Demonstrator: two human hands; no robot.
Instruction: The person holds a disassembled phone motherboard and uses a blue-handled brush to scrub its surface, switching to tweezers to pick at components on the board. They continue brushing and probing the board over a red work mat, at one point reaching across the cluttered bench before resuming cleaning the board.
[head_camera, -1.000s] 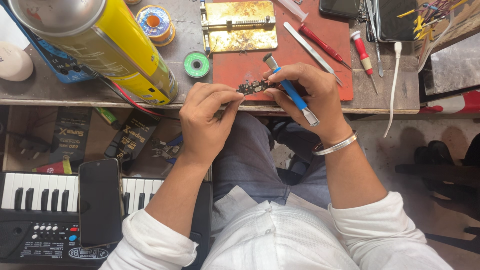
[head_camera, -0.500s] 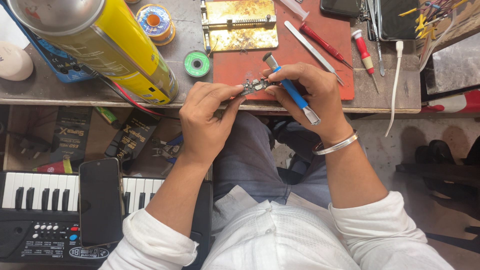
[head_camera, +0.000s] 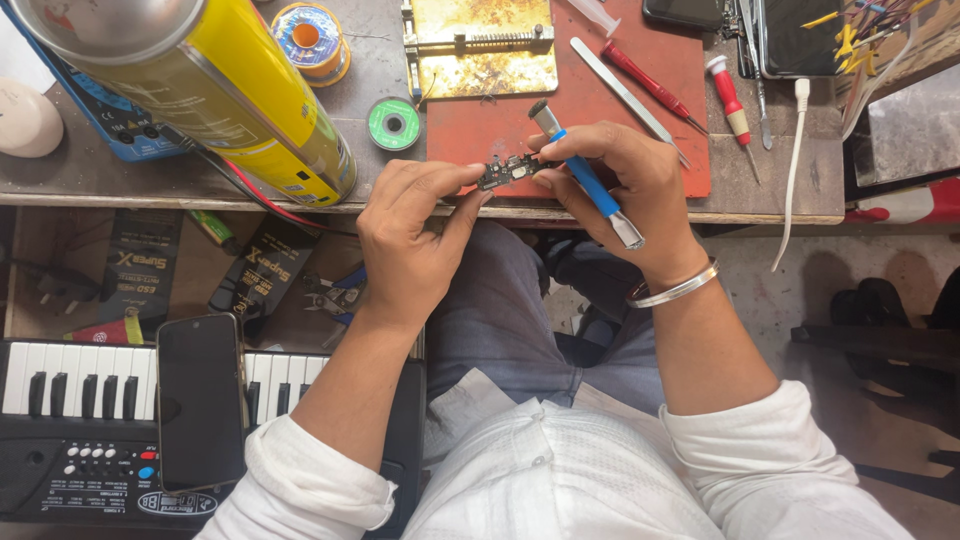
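Meanwhile, the small dark circuit board (head_camera: 508, 170) has been lifted slightly off the red work mat (head_camera: 480, 140) since a moment ago. It is pinched at its left end by the left hand (head_camera: 410, 235), fingers closed. At its right end it is steadied by the right hand (head_camera: 625, 190), whose curled fingers also clamp a blue-handled metal tool (head_camera: 585, 175); handling of the board is judged ongoing.

The small circuit board (head_camera: 508, 171) looks matt and dark, studded with bright metal parts. The tool (head_camera: 587, 187) has a blue plastic grip and dull metal ends. At ten o'clock, the yellow spray can (head_camera: 215, 85) is glossy painted metal. The red work mat (head_camera: 570, 110) appears matt and scuffed. The bangle (head_camera: 676, 289) is polished metal; the white sleeves (head_camera: 770, 450) are textured woven cloth.
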